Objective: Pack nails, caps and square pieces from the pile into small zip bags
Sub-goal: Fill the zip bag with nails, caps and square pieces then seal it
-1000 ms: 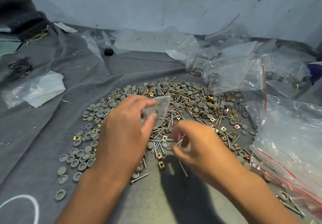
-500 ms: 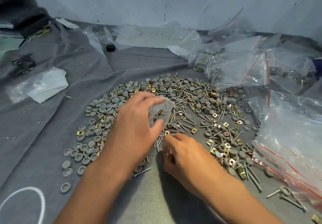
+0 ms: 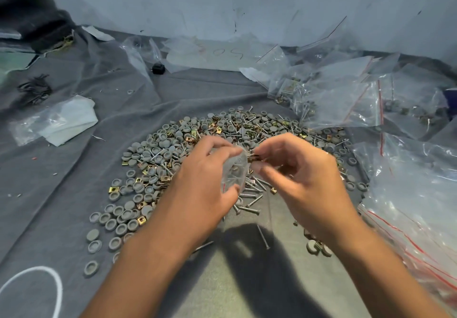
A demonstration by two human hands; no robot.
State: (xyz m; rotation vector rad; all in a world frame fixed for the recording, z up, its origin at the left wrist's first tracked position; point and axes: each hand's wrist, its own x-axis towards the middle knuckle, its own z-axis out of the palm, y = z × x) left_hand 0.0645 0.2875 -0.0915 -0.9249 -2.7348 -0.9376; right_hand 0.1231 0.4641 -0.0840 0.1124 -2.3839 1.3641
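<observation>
Grey fabric sheet (image 3: 74,206) covers the whole worktop, wrinkled up toward the pale wall at the back. Next biggest thing is the heap of clear plastic zip bags with red seal lines (image 3: 408,194) down the right side, with more of them piled at the back right, some already holding hardware. In the middle sits the wide round pile of grey plastic caps, silver nails and brass-coloured square pieces (image 3: 173,159), all mixed together, with loose caps trailing off toward the near left edge. A folded clear bag with white paper in it (image 3: 61,122) lies off to the left, well apart from the pile.

Both hands are up over the near middle of the pile. The left hand (image 3: 205,181) has its grip closed on a small clear zip bag (image 3: 235,171), thumb below and fingers on top, and you can see a few nails inside it. The right hand (image 3: 299,176) pinches a small brass-coloured square piece (image 3: 253,158) right at the mouth of that bag. A little black block (image 3: 158,68) sits near the back.
</observation>
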